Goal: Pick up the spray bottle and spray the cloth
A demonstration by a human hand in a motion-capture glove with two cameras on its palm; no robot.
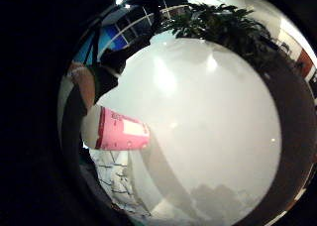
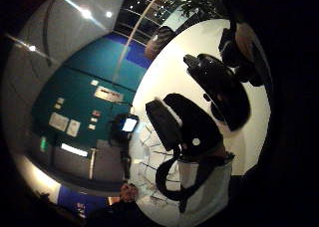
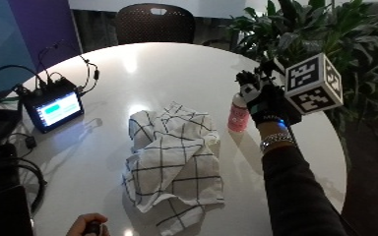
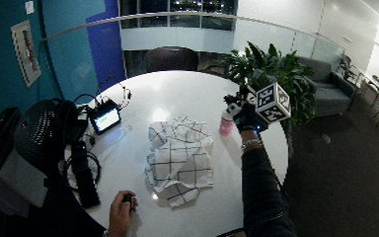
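One pink plastic spray bottle (image 3: 238,117) is stood just beside one crumpled white checked cloth (image 3: 173,162); its top is gripped by the gloved right hand (image 3: 262,98).

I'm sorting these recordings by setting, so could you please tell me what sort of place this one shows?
Probably an office or meeting space: a round white table with a dark office chair behind it, a large potted plant, and glass partitions beyond. A sofa stands off to the side.

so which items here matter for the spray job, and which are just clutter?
Job: spray bottle, pink, upright; checked cloth, crumpled on the table; gloved right hand at the bottle's top.
Clutter: small screen device with cables, potted plant, chair.
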